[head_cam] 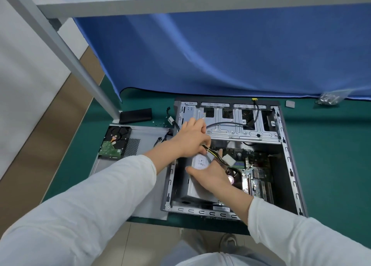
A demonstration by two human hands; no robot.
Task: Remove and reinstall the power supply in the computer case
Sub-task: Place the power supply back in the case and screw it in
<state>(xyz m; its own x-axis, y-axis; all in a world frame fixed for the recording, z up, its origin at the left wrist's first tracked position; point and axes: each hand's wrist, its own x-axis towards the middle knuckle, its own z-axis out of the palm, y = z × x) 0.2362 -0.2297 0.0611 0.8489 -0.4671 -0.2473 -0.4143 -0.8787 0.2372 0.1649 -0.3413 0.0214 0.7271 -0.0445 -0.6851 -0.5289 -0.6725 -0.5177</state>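
Note:
The open computer case (pixel 289 155) lies on its side on the green table. The grey power supply (pixel 197 187) sits in the case's near left corner, a white label on its top. My left hand (pixel 190 140) grips the bundle of yellow and black cables (pixel 213 154) just above the supply's far end. A white connector (pixel 228 160) hangs at the end of that bundle. My right hand (pixel 210 175) lies across the top of the supply, fingers spread over it. The motherboard (pixel 255 173) shows to the right of the supply.
The case's side panel (pixel 144 133) lies left of the case with a hard drive (pixel 115 143) on it. A black box (pixel 135 115) and loose screws sit behind it. A bag of screws (pixel 329 99) lies far right by the blue curtain (pixel 220 54). A metal post (pixel 80 69) rises at left.

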